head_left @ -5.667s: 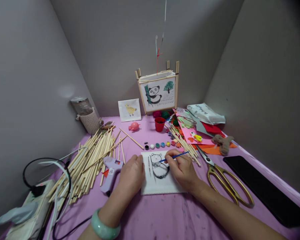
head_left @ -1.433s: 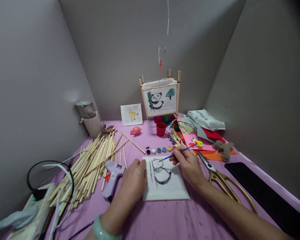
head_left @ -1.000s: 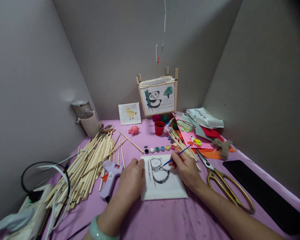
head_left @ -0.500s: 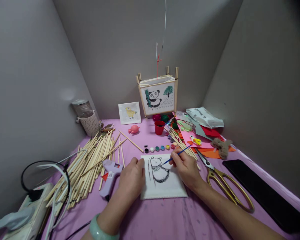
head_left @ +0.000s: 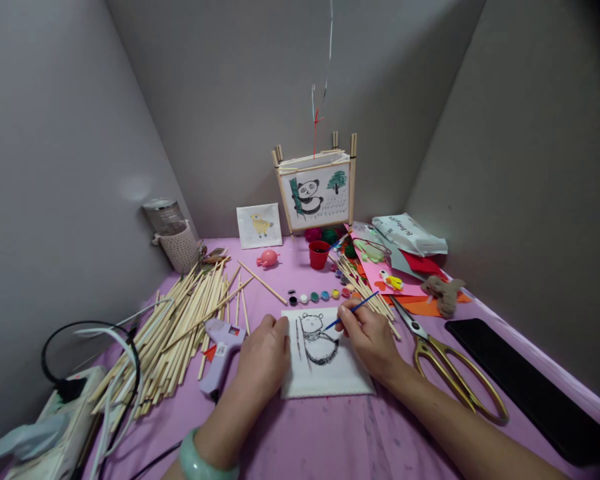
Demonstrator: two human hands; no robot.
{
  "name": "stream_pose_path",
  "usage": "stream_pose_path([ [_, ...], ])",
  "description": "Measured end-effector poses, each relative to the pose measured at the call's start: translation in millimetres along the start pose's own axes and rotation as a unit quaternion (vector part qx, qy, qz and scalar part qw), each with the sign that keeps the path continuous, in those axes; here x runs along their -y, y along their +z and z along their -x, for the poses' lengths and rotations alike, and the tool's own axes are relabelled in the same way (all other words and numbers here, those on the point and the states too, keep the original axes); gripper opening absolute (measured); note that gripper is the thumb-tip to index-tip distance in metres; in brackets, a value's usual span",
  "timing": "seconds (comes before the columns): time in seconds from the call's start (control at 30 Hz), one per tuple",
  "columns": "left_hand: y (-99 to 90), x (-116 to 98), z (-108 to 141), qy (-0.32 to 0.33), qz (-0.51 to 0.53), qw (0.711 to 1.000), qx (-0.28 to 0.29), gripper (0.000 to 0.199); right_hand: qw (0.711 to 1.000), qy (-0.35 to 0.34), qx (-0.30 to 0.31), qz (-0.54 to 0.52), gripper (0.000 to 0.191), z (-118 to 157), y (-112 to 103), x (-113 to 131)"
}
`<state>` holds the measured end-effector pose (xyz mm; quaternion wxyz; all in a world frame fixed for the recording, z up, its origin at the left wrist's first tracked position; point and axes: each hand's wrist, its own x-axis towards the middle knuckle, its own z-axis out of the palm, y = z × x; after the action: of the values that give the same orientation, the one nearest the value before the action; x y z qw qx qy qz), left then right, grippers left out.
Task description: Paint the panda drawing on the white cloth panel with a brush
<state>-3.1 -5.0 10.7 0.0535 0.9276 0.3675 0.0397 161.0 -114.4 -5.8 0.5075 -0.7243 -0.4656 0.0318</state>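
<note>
A white canvas (head_left: pixel 350 380) lies flat on the table, with a panda (head_left: pixel 321 350) drawn on it in black outline. My right hand (head_left: pixel 370 333) pinches a slim blue paintbrush (head_left: pixel 355 309), its tip at the panda's upper body. Along the canvas's left edge, my left hand (head_left: pixel 264 350) is closed, thumb at the border, steadying it; its fingertips are partly hidden. A strip of small paint pots (head_left: pixel 315 297) runs just behind the canvas. Farther back stands a red cup (head_left: pixel 319 255). Beside my left hand lies a lilac glue gun (head_left: pixel 223 353).
Many wooden sticks (head_left: pixel 195 320) are heaped at left, near cables and a power strip (head_left: pixel 55 427). Gold-handled scissors (head_left: pixel 443 363) and a long black object (head_left: pixel 520 387) lie at right. A stick-framed panda lantern (head_left: pixel 316 190) and a chick picture (head_left: pixel 259 225) stand behind.
My right hand and the paintbrush have shifted very slightly left over the panda drawing. The left hand and canvas stay in place.
</note>
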Motion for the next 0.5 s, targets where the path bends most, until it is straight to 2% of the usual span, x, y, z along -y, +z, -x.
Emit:
stream_pose_path([
  [0.5,3.1,1.9,-0.1,0.001,0.000,1.000,-0.003,0.019,0.999,0.039,-0.017,-0.020,0.029,-2.1,8.9,-5.1],
])
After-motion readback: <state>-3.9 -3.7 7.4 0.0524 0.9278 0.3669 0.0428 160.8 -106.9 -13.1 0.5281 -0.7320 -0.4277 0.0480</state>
